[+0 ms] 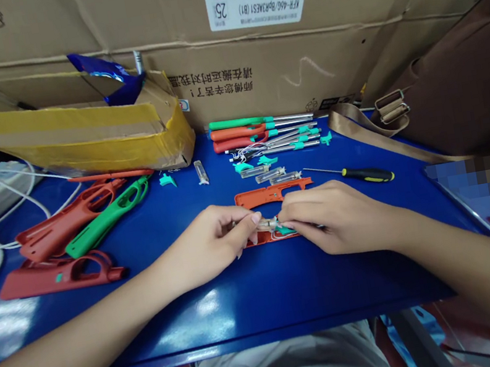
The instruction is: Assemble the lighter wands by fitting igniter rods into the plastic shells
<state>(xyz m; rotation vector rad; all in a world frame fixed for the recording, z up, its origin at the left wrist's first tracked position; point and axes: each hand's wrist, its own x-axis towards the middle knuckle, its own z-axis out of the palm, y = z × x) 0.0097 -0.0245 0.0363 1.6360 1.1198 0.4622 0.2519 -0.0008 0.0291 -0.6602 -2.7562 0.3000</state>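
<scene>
My left hand (pixel 228 234) pinches a small clear plastic lighter fuel tank (pixel 265 225) between thumb and fingers. At the tank's valve end, the fingertips of my right hand (pixel 328 216) are closed on it; their exact grip is partly hidden. Below lies an orange lighter shell half (pixel 259 240), with a teal trigger (pixel 286 228) and white wires, partly covered by my fingers. Just beyond my hands rests another orange shell half (pixel 256 196). Several more clear tanks (pixel 270 175) lie behind it, near loose teal triggers (pixel 267 160).
A black-and-yellow screwdriver (pixel 368 175) lies right. Metal-tubed lighter parts (pixel 283 132) lie at the back. Red shells (pixel 54 277) and a green shell (pixel 101 223) sit left, near white cables (pixel 0 249). A yellow-taped box (pixel 124 135) and a brown strap (pixel 378 139) flank the back.
</scene>
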